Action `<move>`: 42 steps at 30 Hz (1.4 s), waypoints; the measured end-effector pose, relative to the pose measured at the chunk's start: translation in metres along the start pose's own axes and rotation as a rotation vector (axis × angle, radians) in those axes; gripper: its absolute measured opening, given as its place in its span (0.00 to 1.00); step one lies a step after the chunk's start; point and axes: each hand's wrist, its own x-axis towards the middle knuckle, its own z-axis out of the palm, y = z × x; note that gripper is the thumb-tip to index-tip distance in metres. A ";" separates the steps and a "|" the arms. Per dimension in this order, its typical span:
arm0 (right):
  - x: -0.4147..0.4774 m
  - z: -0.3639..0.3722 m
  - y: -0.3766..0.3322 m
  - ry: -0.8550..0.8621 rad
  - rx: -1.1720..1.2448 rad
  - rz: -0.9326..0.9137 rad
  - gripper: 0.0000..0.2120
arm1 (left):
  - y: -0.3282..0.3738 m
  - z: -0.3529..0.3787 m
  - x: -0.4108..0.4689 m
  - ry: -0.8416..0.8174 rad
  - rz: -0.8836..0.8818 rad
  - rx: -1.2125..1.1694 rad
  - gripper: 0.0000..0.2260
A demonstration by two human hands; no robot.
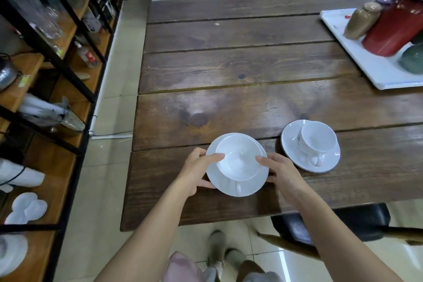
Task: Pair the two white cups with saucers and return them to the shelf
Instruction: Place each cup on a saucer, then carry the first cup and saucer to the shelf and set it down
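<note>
A white cup [238, 158] sits on a white saucer [250, 186] near the front of the dark wooden table [229, 64], its handle pointing toward me. My left hand [199, 170] grips the saucer's left edge, thumb resting on the cup's rim. My right hand [280, 173] grips the right edge the same way. A second white cup [318, 136] stands on its own saucer [290, 139] to the right, untouched, handle toward me.
A shelf unit [45, 89] with black frame and wooden boards runs along the left, holding glassware, white dishes and a metal pot. A white tray [375, 71] with a red flask and jars sits at the table's far right. A chair [332, 224] stands at the near right.
</note>
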 end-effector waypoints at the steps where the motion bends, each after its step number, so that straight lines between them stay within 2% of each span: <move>1: 0.000 -0.001 0.000 -0.009 0.017 0.005 0.23 | 0.000 0.001 -0.003 0.004 0.006 -0.019 0.17; 6: -0.002 0.002 -0.012 -0.089 0.097 -0.020 0.25 | -0.002 0.001 -0.027 0.053 0.056 -0.127 0.15; 12: -0.015 0.028 -0.040 -0.229 0.002 -0.123 0.31 | -0.013 -0.014 -0.067 0.224 0.151 -0.237 0.21; 18: -0.053 0.087 -0.066 -0.413 -0.071 -0.182 0.22 | -0.037 -0.054 -0.128 0.459 0.243 -0.384 0.28; 23: -0.108 0.147 -0.083 -0.538 -0.129 -0.233 0.20 | -0.058 -0.095 -0.195 0.613 0.327 -0.524 0.19; 26: -0.147 0.183 -0.088 -0.617 -0.174 -0.296 0.17 | -0.080 -0.121 -0.236 0.694 0.397 -0.579 0.20; 30: -0.203 0.237 -0.077 -0.735 -0.263 -0.355 0.19 | -0.119 -0.153 -0.298 0.815 0.441 -0.660 0.20; 37: -0.320 0.343 -0.027 -0.947 -0.304 -0.348 0.06 | -0.206 -0.214 -0.422 1.053 0.459 -0.732 0.19; 42: -0.397 0.420 0.017 -1.121 -0.384 -0.295 0.11 | -0.274 -0.247 -0.497 1.272 0.398 -0.842 0.19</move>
